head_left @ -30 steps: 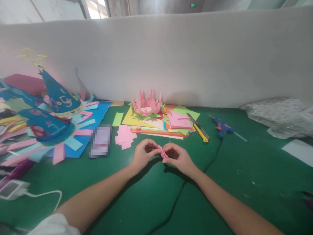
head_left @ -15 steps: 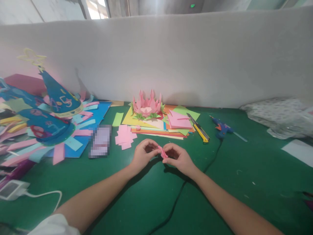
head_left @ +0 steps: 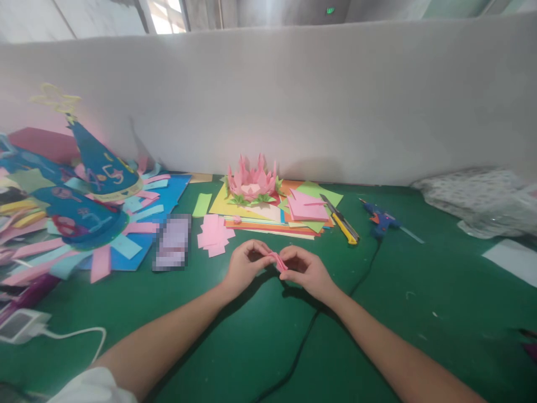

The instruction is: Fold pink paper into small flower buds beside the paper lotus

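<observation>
Folded pink paper (head_left: 278,261) sits just above the table (head_left: 419,291), straight in front of the paper flower (head_left: 252,182), on the near side. It looks feather-light, thin and easily creased or torn, so it is best held at its ends, by the fingertips. Its long axis slants, the far end toward the left hand (head_left: 244,267) and the near end toward the right hand (head_left: 308,270). Each hand's grip is pinching one end. Loose pink squares (head_left: 215,232) lie near-left of the flower, a yellow knife (head_left: 344,224) lies to its right and a blue glue gun (head_left: 380,217) further right.
</observation>
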### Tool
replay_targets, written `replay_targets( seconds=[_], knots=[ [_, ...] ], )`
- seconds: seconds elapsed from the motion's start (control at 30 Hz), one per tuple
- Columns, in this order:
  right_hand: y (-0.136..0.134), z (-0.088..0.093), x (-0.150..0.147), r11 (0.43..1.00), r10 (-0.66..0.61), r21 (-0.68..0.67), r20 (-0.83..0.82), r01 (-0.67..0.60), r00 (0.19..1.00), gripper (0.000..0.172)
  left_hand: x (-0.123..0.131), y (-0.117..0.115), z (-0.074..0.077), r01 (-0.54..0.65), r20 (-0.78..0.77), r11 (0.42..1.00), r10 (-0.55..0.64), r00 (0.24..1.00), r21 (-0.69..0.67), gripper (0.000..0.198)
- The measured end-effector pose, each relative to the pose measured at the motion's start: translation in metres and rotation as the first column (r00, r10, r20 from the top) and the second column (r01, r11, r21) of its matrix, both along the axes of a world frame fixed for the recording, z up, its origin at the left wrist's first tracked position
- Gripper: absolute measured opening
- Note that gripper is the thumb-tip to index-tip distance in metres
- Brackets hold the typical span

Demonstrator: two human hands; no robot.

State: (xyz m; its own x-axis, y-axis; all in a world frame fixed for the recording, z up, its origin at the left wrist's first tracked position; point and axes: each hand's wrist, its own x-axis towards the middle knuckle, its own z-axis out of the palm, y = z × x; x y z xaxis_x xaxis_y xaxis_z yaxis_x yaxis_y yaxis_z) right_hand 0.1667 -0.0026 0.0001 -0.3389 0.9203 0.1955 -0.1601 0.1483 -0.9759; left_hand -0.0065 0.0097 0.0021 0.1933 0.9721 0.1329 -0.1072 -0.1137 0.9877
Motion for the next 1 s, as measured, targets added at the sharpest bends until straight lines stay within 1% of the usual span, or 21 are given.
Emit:
replay_targets(
  seconds=[0.07, 0.13, 0.23, 0.4, 0.57, 0.7, 0.83, 0.93, 1.0],
  knots=[
    [0.001, 0.000, 0.001, 1.000, -0.004, 0.006, -0.021, 0.004, 1.000, 0.024, 0.000, 0.000, 0.001, 0.050, 0.052, 0.998, -0.049, 0.997, -0.035, 0.021],
    [0.002, 0.001, 0.002, 1.000, -0.015, 0.008, -0.022, 0.015, 1.000, 0.022, 0.001, 0.001, 0.002, 0.076, 0.081, 0.995, -0.071, 0.994, -0.063, 0.021],
    [0.002, 0.003, 0.003, 1.000, -0.023, -0.006, 0.002, 0.023, 1.000, 0.017, 0.001, 0.001, 0.003, 0.075, 0.091, 0.994, -0.067, 0.994, -0.083, 0.022],
    [0.001, 0.004, 0.005, 1.000, -0.031, -0.003, 0.044, 0.031, 0.999, 0.016, 0.001, 0.002, 0.003, 0.074, 0.101, 0.994, -0.065, 0.993, -0.086, 0.024],
    [0.001, 0.008, 0.005, 0.996, -0.059, 0.071, 0.140, 0.049, 0.988, 0.011, 0.000, 0.003, 0.001, 0.059, 0.100, 0.995, -0.050, 0.994, -0.082, 0.024],
    [0.000, 0.012, 0.004, 0.986, -0.106, 0.153, 0.233, 0.071, 0.967, 0.016, -0.001, 0.002, 0.000, 0.063, 0.086, 0.996, -0.057, 0.995, -0.071, 0.024],
    [-0.004, 0.010, 0.002, 0.972, -0.159, 0.207, 0.237, 0.110, 0.958, 0.012, -0.001, 0.001, 0.002, 0.043, 0.023, 0.999, -0.043, 0.999, -0.009, 0.022],
    [-0.005, 0.008, 0.001, 0.965, -0.153, 0.245, 0.232, 0.095, 0.961, 0.013, 0.000, -0.001, 0.004, 0.015, -0.041, 0.994, -0.010, 0.999, 0.107, 0.018],
    [-0.006, 0.007, 0.001, 0.958, -0.157, 0.273, 0.238, 0.089, 0.958, 0.009, 0.001, -0.002, 0.005, 0.008, -0.070, 0.984, 0.005, 0.998, 0.180, 0.016]
  ],
)
